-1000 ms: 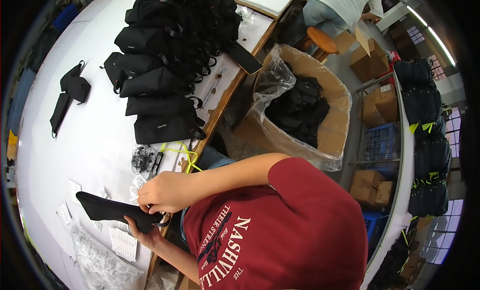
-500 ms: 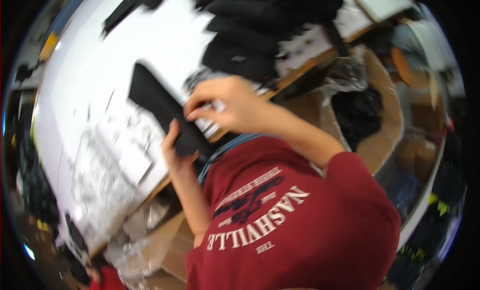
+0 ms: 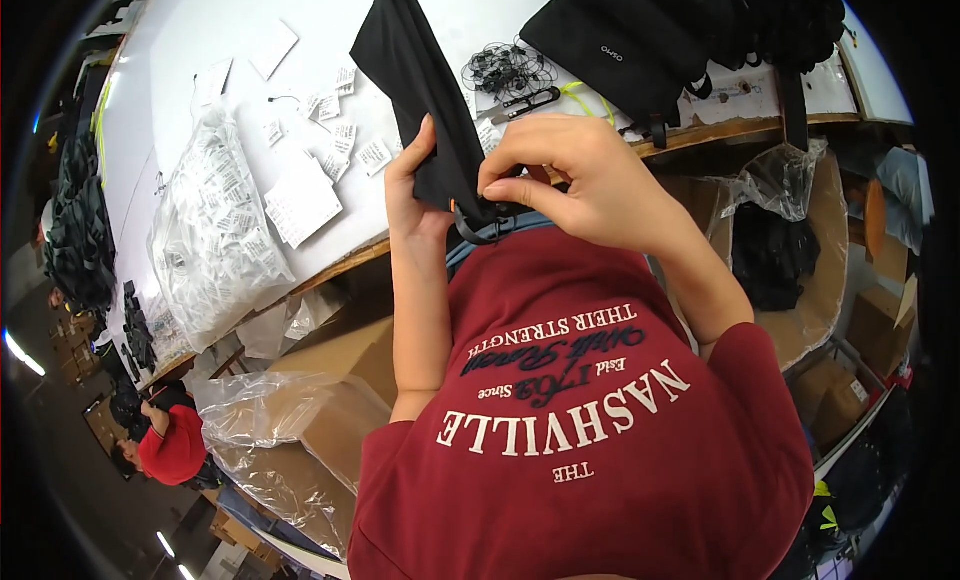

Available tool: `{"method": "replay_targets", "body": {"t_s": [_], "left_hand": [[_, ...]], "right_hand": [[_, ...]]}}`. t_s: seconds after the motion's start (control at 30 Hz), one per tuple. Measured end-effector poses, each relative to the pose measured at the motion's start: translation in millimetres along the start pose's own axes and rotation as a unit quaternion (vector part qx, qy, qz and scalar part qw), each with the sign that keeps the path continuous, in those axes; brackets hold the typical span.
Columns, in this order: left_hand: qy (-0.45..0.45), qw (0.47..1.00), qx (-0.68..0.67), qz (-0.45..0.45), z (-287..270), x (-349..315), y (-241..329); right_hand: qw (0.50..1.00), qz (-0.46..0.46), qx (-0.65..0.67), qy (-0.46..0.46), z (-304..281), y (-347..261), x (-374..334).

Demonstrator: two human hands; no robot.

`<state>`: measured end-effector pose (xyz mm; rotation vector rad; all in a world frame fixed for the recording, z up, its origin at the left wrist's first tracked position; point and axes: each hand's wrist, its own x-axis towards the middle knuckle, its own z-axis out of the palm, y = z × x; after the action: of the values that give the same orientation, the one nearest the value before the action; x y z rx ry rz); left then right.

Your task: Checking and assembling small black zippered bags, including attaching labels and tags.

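A long, folded black fabric bag (image 3: pixel 425 90) is held up in front of me, its far end pointing away over the table. My left hand (image 3: pixel 415 195) is closed around its left side near the lower end, thumb lying along the cloth. At the bag's right edge, my right hand (image 3: pixel 585 175) makes a pinch with thumb and forefinger. Whatever is between those fingertips is too small to make out. A small orange tab (image 3: pixel 453 206) and a dark strap show at the bag's lower end, close to my clothes.
On the white table (image 3: pixel 205 25) lie a clear bag of white labels (image 3: pixel 220 220), loose labels (image 3: pixel 343 145), tangled black cords (image 3: pixel 508 72), black-handled snips (image 3: pixel 530 102) and stacked black bags (image 3: pixel 625 55). Plastic-lined cartons (image 3: pixel 300 410) stand below its edge. Another person (image 3: pixel 172 445) is at lower left.
My view has turned and sharpened. The black bag now stands more upright in it. My right hand has come to the bag's right edge near its lower end; my left still grips the bag.
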<state>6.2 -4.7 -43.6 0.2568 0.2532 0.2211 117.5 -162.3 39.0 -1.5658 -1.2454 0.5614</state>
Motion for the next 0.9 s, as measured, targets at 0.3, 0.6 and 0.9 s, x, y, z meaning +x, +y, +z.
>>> {"method": "replay_targets", "body": {"t_s": [0.3,0.6,0.9], "left_hand": [[0.023,1.0,0.007,-0.019,-2,3,-4],[0.166,0.957,0.193,0.138,56,-12,-19],[0.016,0.73,0.596,0.335,40,-36,33]], "right_hand": [[0.999,-0.035,-0.013,-0.002,-1,7,-6],[0.985,0.097,0.088,0.111,8,25,-8],[0.775,0.335,0.536,0.001,-20,50,-24]]}}
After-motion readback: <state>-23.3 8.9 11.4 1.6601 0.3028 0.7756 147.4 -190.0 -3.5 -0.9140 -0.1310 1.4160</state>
